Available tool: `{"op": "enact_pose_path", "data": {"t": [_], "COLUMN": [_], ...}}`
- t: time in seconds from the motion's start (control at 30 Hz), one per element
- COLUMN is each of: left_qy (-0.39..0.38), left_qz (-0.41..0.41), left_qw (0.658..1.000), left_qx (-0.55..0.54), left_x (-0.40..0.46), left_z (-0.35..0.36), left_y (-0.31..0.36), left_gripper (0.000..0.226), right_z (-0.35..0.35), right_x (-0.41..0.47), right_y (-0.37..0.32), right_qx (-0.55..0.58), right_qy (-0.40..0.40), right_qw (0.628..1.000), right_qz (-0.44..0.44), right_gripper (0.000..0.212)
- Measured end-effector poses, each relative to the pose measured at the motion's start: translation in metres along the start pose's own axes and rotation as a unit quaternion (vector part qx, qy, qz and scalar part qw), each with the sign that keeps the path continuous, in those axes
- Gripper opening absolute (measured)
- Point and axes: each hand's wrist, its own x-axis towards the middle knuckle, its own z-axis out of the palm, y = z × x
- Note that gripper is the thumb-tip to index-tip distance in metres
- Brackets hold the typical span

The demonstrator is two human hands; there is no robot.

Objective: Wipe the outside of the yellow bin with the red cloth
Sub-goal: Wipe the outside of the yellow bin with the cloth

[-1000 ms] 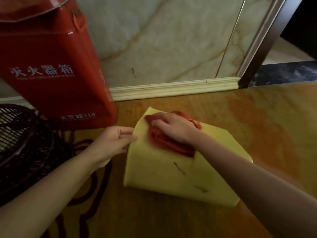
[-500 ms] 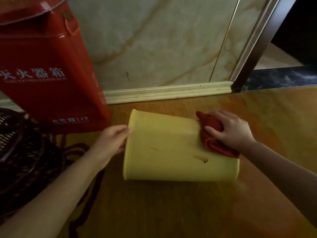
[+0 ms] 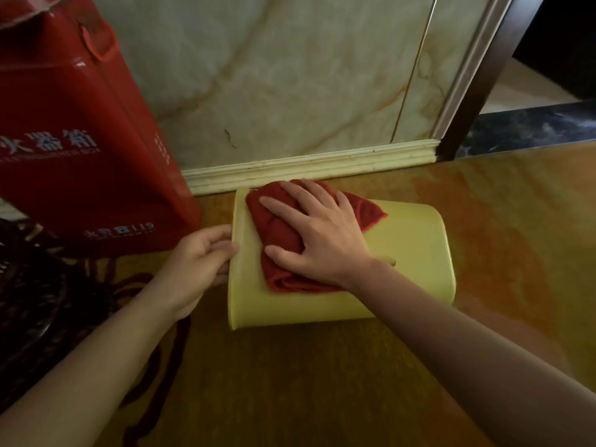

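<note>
The yellow bin (image 3: 416, 253) lies on its side on the orange floor, its rim end to the left. A red cloth (image 3: 280, 227) is spread over the bin's upper side near the rim. My right hand (image 3: 317, 233) lies flat on the cloth with fingers apart, pressing it against the bin. At the rim on the left, my left hand (image 3: 196, 262) has its fingers curled around the bin's edge; the fingertips are hidden inside.
A red fire extinguisher box (image 3: 80, 140) stands at the left against the marbled wall (image 3: 290, 75). A dark wicker basket (image 3: 35, 285) sits at the far left. A pale skirting board (image 3: 309, 169) runs behind the bin, and a dark door frame (image 3: 483, 79) stands at the right.
My right hand has slid the cloth from the bin's right end to the left end near the rim. The bin has rolled slightly; my left hand stays at its rim.
</note>
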Motion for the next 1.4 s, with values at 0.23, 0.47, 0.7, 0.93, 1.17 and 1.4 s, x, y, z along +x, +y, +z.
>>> {"op": "enact_pose_path", "data": {"t": [0.23,0.47,0.7,0.93,1.17,1.4], "left_qy": [0.018,-0.032,0.032,0.055,0.03,0.003], "left_qz": [-0.043,-0.067,-0.088,0.001,0.047,-0.001], "left_qw": [0.998,0.995,0.993,0.985,0.998,1.0], "left_qx": [-0.052,-0.07,-0.074,0.164,-0.008,-0.018], "left_x": [0.029,0.049,0.058,0.031,-0.005,0.011], "left_z": [-0.008,-0.008,-0.011,0.02,0.04,-0.005], "left_y": [0.0,0.017,0.011,0.006,0.017,0.044], "left_gripper": [0.026,0.026,0.023,0.02,0.022,0.018], "right_z": [-0.018,0.008,0.006,-0.012,-0.009,-0.01], "right_x": [-0.046,0.032,0.005,-0.01,0.003,-0.007], "right_y": [0.108,0.022,0.057,0.119,0.001,0.024], "right_qx": [0.05,0.04,0.02,0.019,0.051,0.067], "right_qy": [0.046,0.046,-0.01,0.047,0.094,0.095], "right_qw": [0.947,0.982,1.0,0.946,0.979,0.993], "right_qz": [0.314,0.181,0.017,0.321,0.176,-0.032], "right_gripper": [0.056,0.058,0.058,0.058,0.056,0.065]}}
